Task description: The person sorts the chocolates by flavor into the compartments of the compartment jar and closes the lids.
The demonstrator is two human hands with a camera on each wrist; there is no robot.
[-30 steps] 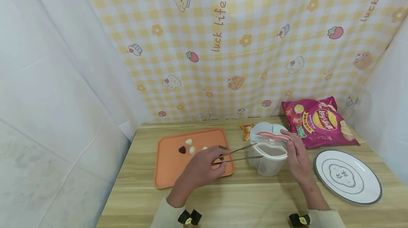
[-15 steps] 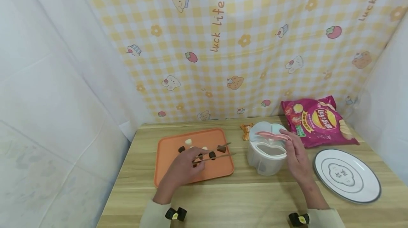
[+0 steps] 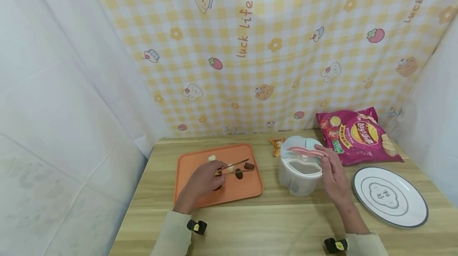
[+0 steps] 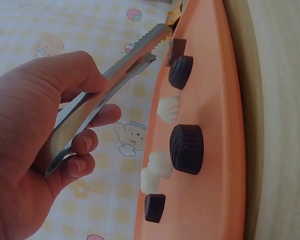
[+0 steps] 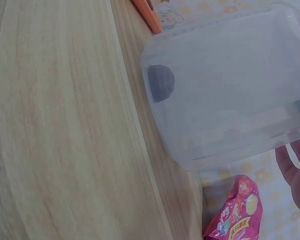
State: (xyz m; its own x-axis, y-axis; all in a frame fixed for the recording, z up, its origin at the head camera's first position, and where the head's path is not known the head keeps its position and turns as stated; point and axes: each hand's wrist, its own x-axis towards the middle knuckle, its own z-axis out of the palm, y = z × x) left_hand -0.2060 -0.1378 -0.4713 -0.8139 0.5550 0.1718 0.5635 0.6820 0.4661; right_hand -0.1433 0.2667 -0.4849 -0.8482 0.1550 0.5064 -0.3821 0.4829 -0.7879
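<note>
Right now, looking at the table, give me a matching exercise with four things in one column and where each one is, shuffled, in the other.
Things:
1. tongs
2. chips bag
3. plate
4. tray

Places:
A. far right corner, against the checked cloth
B. held in the left hand
C. left part of the table, carrying dark and white sweets
D. near right, right of the clear tub

Pairs: 1-B, 2-A, 3-D, 4-C
</note>
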